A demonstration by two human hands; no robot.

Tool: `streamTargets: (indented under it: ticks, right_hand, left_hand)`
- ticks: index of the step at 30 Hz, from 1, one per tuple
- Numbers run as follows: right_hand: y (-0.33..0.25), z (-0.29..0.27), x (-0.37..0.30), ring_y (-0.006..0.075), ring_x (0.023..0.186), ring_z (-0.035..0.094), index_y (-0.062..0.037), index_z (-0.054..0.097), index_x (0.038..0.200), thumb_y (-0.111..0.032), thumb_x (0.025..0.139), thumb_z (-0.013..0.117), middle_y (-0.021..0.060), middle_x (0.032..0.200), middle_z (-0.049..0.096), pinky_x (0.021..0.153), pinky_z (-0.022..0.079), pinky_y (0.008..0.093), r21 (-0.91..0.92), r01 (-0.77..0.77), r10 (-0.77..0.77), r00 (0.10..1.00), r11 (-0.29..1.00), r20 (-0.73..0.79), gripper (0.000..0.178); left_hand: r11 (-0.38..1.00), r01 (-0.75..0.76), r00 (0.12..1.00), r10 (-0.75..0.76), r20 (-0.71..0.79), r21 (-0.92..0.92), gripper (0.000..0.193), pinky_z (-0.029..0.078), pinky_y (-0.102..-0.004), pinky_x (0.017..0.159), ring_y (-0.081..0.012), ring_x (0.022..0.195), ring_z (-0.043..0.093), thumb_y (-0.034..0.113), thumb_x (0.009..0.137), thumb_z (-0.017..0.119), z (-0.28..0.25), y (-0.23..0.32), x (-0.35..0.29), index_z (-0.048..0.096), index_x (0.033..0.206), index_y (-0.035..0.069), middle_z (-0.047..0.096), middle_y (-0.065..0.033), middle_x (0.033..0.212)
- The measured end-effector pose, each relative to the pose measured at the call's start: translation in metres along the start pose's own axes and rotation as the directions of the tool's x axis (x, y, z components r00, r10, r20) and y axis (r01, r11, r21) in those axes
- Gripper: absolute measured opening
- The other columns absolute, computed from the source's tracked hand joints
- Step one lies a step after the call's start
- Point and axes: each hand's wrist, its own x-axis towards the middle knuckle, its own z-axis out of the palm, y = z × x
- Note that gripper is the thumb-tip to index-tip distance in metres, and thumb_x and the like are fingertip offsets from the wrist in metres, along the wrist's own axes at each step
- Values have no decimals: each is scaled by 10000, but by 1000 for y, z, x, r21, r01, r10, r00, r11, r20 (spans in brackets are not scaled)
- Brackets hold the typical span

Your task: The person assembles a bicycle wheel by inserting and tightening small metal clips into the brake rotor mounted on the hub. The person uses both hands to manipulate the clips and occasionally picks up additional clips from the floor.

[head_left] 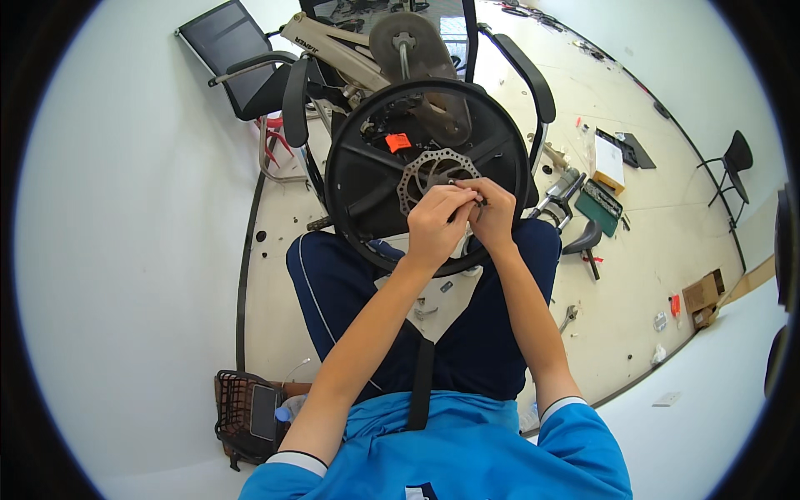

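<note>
A black bicycle wheel (337, 150) with broad spokes leans across my knees. At its hub sits a silver brake disc (408, 173) with a perforated, wavy rim. My left hand (436, 225) is closed in a pinch just in front of the disc. Beside it, my right hand (493, 212) has its fingers pinched together at the hub, touching or nearly touching the left fingertips. Whatever small dark part lies between the fingers is too hidden to name. An orange piece (397, 142) shows behind the upper left of the disc.
Behind the wheel, a black armchair (525, 75) holds a beige bike frame (337, 50). Another chair (229, 54) stands at the far left. A bicycle saddle (583, 239), a green tray (598, 207) and a wrench (569, 317) lie at right. A black basket (237, 412) sits at lower left.
</note>
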Motion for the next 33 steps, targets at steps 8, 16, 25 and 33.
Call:
streamTargets:
  ticks: [8,16,25,33]
  right_hand:
    - [-7,-2,-6,287,932,747,11,731,1093,91,719,688,169,1042,749,771,578,315,52,-12,9,998,999,56,384]
    - [2,5,-12,222,780,740,-15,741,1098,82,728,735,146,979,758,674,562,285,80,-13,14,1000,997,-20,383]
    - [-40,-48,-11,269,912,734,20,701,1109,10,763,732,163,1015,735,819,566,329,-42,-16,17,1000,999,16,347]
    - [-68,-55,-13,211,655,672,-11,690,905,-117,761,837,78,783,679,589,542,294,-216,162,-147,986,963,84,231]
  left_hand:
    - [983,-146,984,132,115,113,244,538,-336,772,-265,873,681,-84,764,744,-9,-4,4,734,974,41,720,-91,922]
    - [993,-95,995,94,15,76,207,581,-304,727,-241,812,727,-90,778,747,-1,8,1,738,964,-2,738,-114,920]
    - [988,-136,987,129,91,74,315,586,-327,789,-267,904,722,-151,731,703,-3,7,-1,728,1003,6,739,-120,967]
    - [995,-95,990,91,112,31,312,580,-355,830,-271,940,713,-117,711,702,-5,6,-9,737,993,12,746,-108,1001]
